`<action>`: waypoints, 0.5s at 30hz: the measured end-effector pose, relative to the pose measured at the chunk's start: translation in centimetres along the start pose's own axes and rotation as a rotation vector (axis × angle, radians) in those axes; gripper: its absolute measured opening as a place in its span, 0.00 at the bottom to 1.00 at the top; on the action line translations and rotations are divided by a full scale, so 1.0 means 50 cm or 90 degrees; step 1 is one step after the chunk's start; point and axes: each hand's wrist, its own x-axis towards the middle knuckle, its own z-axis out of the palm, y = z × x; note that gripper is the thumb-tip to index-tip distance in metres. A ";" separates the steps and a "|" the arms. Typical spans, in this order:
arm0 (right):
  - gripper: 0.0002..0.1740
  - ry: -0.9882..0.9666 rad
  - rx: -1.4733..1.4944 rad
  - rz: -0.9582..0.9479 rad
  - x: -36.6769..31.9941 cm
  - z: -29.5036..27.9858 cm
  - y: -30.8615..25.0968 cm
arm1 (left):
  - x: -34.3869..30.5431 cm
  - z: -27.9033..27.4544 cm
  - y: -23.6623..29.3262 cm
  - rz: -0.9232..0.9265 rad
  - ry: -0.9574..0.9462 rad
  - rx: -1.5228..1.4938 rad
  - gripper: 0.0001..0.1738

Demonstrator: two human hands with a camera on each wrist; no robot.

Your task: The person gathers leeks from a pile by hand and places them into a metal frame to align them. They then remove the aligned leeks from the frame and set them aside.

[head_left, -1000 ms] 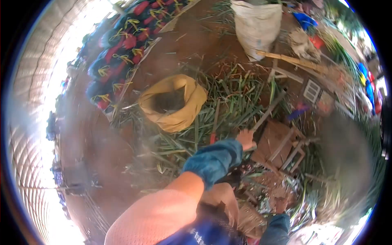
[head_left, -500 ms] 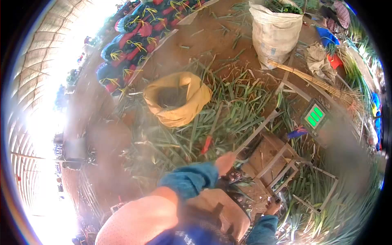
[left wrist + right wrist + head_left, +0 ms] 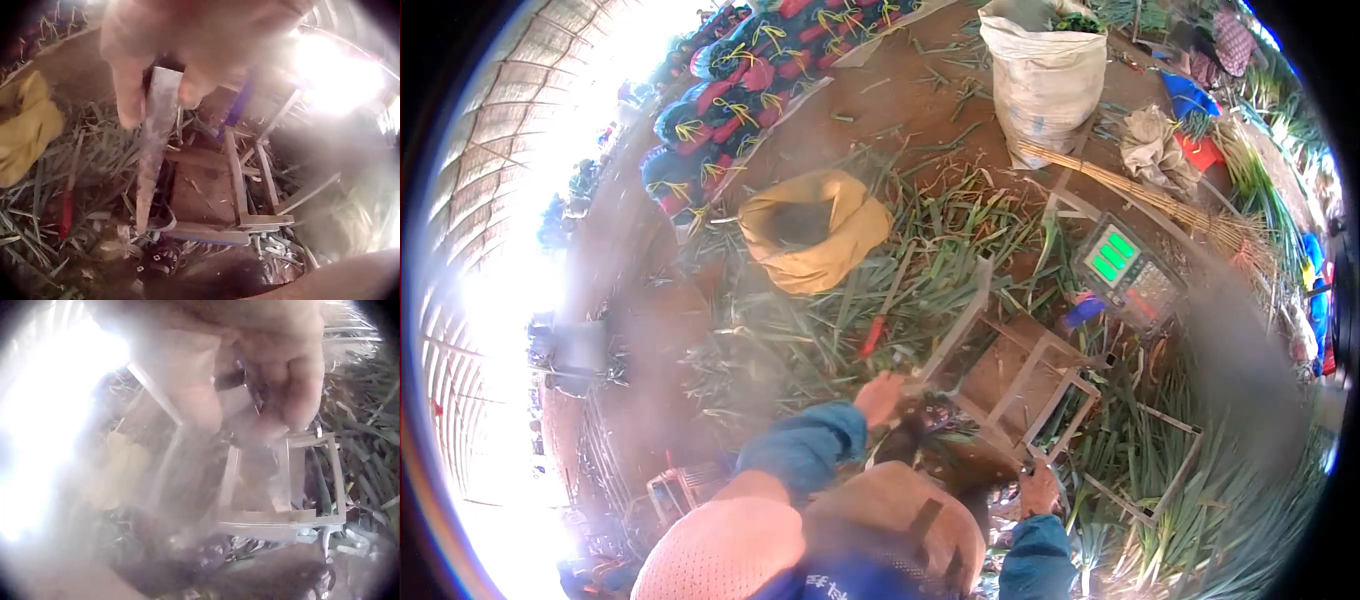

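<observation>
1. Since a second ago the left hand [image 3: 880,398] has drawn back toward the person's body, and the right hand [image 3: 1038,490] now shows past its blue sleeve.
2. Left fingers [image 3: 128,94] curl round the near end of a long grey wooden slat [image 3: 153,144], thumb on one side and the rest wrapped over the other. The slat runs away from them, low over the littered ground.
3. Right fingers [image 3: 300,394] are bent and closed round a thin rail at the near corner of a pale slatted wooden frame [image 3: 1025,375]. That wrist view is blurred, so I cannot tell the finer grip.
4. The frame lies on the earth between the two sets of fingers, with the slat along the edge nearest the left ones.
5. Loose green leaves [image 3: 960,240] cover the ground beyond both hands.
6. Just past the left fingertips a red-handled tool [image 3: 872,338] lies among the leaves. Farther out a slumped yellow cloth sack [image 3: 855,235] sits with its mouth open.
7. Beyond the frame, well apart from the right fingers, stands a grey weighing scale with a green display [image 3: 1122,262]. A white woven sack [image 3: 1040,90] stands farther still.
</observation>
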 end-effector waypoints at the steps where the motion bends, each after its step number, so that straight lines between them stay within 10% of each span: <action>1: 0.24 0.021 0.018 -0.036 0.002 0.007 0.016 | -0.006 -0.013 0.016 -0.066 -0.011 -0.055 0.21; 12: 0.28 -0.033 0.365 -0.007 -0.082 -0.129 0.025 | 0.005 -0.029 0.056 -0.237 -0.058 -0.184 0.18; 15: 0.20 -0.043 0.362 0.085 -0.065 0.036 0.234 | 0.014 -0.011 0.004 -0.146 -0.112 -0.164 0.18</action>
